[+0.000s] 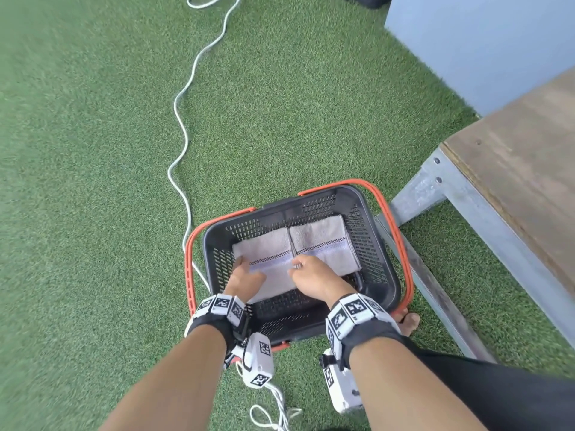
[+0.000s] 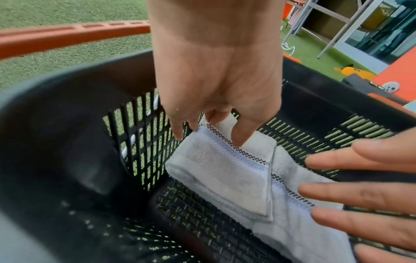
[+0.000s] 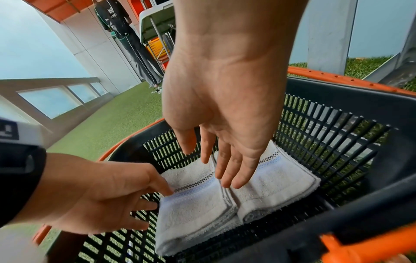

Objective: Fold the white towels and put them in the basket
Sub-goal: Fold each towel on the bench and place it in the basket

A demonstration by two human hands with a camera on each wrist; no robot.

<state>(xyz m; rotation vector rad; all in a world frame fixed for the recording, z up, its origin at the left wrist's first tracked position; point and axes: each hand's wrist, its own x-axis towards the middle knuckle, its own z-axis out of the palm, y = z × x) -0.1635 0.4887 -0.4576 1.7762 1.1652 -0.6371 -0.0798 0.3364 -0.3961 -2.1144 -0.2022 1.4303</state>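
A black basket [image 1: 326,194] with orange handles stands on green turf. Two folded white towels lie flat on its floor, side by side, each with a blue and checked stripe. My left hand [image 1: 241,263] touches the outer edge of the left towel [image 1: 267,251] with spread, fairly straight fingers [image 2: 180,132]. My right hand [image 1: 298,266] is over the seam between the towels, fingers straight [image 3: 225,176], fingertips at the inner edge of the right towel [image 1: 323,241]. Neither hand holds anything. The wrist views show the left towel [image 3: 191,213] and right towel [image 3: 281,183] neatly squared.
A wooden table on a grey metal frame [image 1: 513,169] stands close to the basket's right side. A white cable [image 1: 183,119] snakes across the turf past the basket's left. My bare foot [image 1: 409,321] is by the basket's near right corner. A person [image 3: 126,35] stands far off.
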